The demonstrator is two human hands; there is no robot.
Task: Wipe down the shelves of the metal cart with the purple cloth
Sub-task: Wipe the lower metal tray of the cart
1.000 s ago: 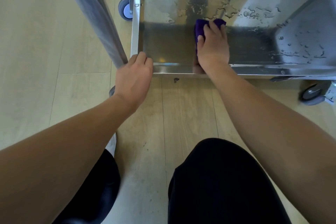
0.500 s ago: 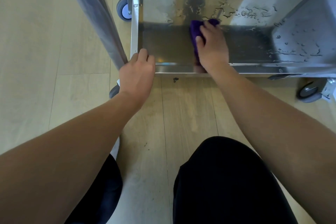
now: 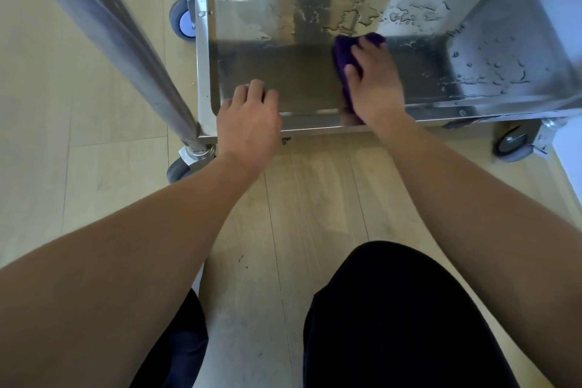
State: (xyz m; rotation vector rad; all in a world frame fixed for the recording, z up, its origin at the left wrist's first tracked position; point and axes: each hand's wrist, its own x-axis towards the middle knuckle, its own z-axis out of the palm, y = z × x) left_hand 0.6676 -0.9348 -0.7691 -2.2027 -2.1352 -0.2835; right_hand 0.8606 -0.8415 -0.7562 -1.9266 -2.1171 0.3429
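The metal cart's bottom shelf (image 3: 283, 79) is a shiny steel tray low over the floor, with water drops across its back and right part. My right hand (image 3: 373, 85) presses the purple cloth (image 3: 343, 53) flat on the shelf near its middle, fingers spread over it. The cloth shows past my fingertips and beside my thumb. My left hand (image 3: 248, 123) grips the shelf's front rim near the left corner, fingers curled over the edge.
The cart's front left post (image 3: 126, 50) rises at a slant. Castor wheels stand at the back left (image 3: 182, 20), front left (image 3: 179, 168) and front right (image 3: 513, 145). An upper shelf overhangs at the top. My dark-clad knees are below, on a pale wooden floor.
My right hand with the cloth has shifted slightly left and back across the shelf. My left hand stays on the front rim. The view has swung a little, so the cart sits further right.
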